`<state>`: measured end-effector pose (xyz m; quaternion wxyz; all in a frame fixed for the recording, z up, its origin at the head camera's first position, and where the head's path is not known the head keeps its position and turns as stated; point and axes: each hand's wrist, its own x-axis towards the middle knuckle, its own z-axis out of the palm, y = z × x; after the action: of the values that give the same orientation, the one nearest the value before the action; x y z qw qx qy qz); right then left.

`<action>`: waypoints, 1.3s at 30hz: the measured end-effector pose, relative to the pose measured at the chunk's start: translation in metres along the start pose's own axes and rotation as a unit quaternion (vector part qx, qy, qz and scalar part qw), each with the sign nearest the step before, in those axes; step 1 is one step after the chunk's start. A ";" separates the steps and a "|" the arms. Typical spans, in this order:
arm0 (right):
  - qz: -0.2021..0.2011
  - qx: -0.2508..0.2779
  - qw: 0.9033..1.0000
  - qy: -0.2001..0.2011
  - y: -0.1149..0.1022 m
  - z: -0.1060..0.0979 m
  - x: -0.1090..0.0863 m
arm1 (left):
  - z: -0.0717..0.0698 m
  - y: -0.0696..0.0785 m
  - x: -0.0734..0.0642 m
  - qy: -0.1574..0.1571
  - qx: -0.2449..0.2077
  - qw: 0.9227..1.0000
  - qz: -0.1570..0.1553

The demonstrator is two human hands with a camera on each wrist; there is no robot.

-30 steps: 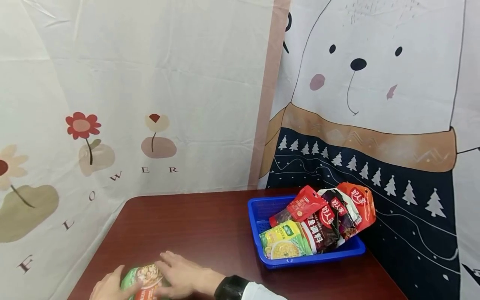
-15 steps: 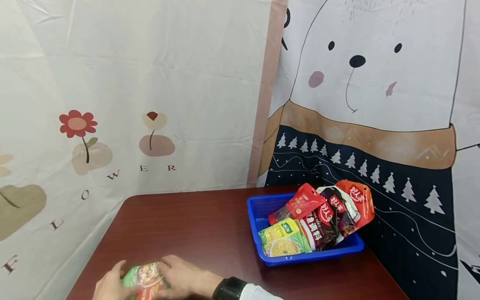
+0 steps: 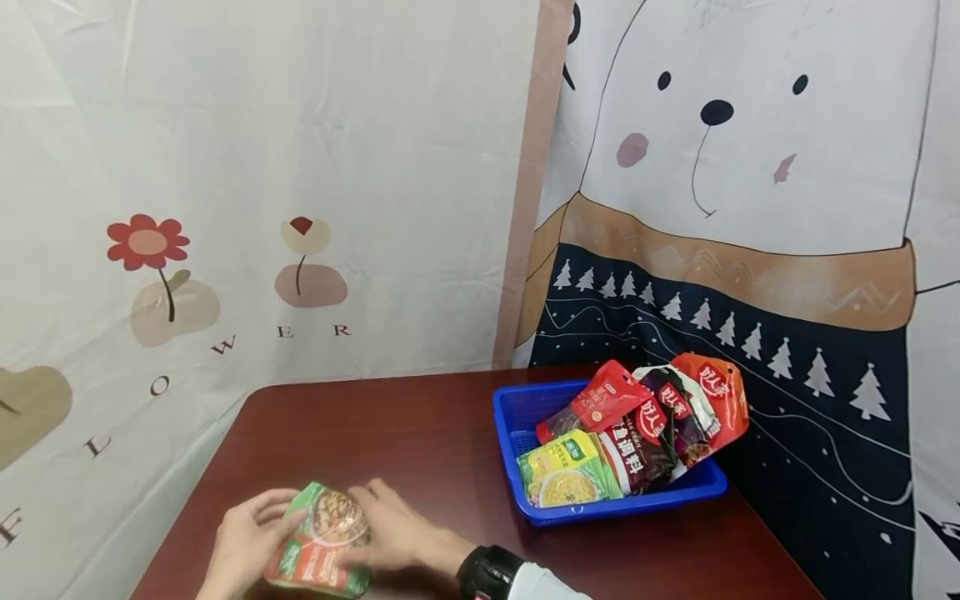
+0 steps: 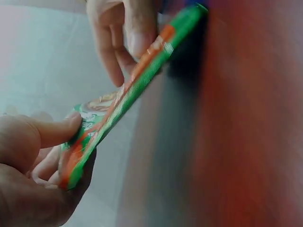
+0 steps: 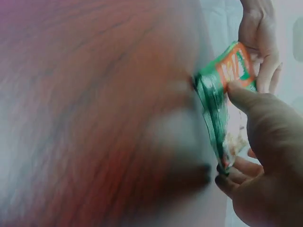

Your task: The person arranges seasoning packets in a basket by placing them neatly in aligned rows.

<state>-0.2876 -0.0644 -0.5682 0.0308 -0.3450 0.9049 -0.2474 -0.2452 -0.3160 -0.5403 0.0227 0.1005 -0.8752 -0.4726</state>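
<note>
Both hands hold a green and orange seasoning packet (image 3: 318,546) with a bowl of food printed on it, raised and tilted above the table. My left hand (image 3: 243,537) pinches its left edge, thumb on the printed face and fingers behind, as the left wrist view shows with the left hand (image 4: 28,161) around one end of the packet (image 4: 123,99). On the opposite edge is my right hand (image 3: 397,529). In the right wrist view the right hand (image 5: 270,142) has its thumb on the front of the packet (image 5: 218,104) and its fingers behind the lower corner.
A blue plastic basket (image 3: 517,479) stands right of the hands, near the table's right edge. Inside lie a yellow-green packet (image 3: 566,471), a red pouch (image 3: 603,400), a dark pouch (image 3: 641,446) and an orange pouch (image 3: 716,400). Printed cloth (image 3: 405,208) hangs behind the brown table (image 3: 390,433).
Both hands have lifted the packet from low at the frame's bottom edge, bringing it up and a little to the right, and tilted it. The basket and its pouches stay put.
</note>
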 end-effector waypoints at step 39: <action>0.021 0.413 0.884 0.219 0.060 -0.140 -0.082 | 0.122 0.117 -0.031 -0.016 -0.291 0.943 0.161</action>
<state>-0.2941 0.0861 -0.4828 -0.0228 -0.2187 0.7114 -0.6675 -0.2496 -0.1468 -0.5090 0.1130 -0.0599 -0.7043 -0.6983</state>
